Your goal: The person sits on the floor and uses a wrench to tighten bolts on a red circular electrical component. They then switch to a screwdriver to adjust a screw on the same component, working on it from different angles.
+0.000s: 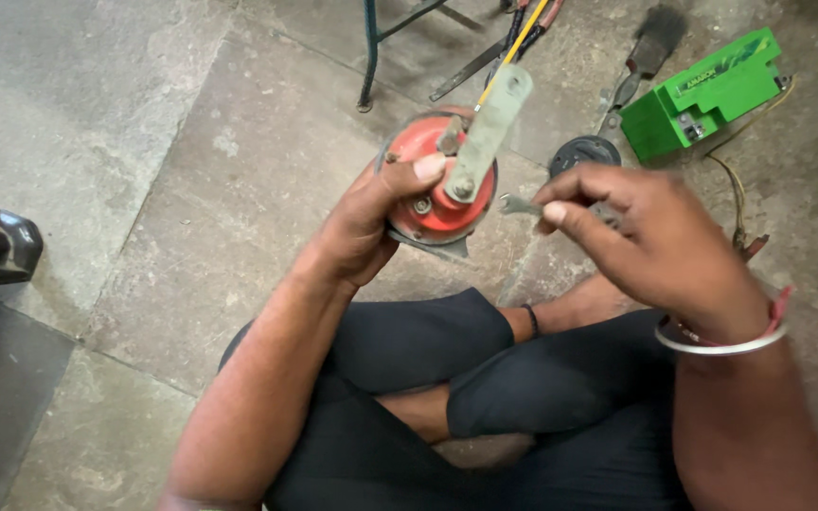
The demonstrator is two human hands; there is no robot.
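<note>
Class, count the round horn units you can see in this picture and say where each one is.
2. A red horn is held in the left hand; a black horn lies on the floor behind the right hand. Others may be hidden.

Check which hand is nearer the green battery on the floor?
Right. The right hand, pinching a small spanner, sits just below-left of the green battery; the left hand holds the red horn farther left.

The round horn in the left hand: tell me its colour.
Red horn, with a grey metal bracket; head view.
</note>
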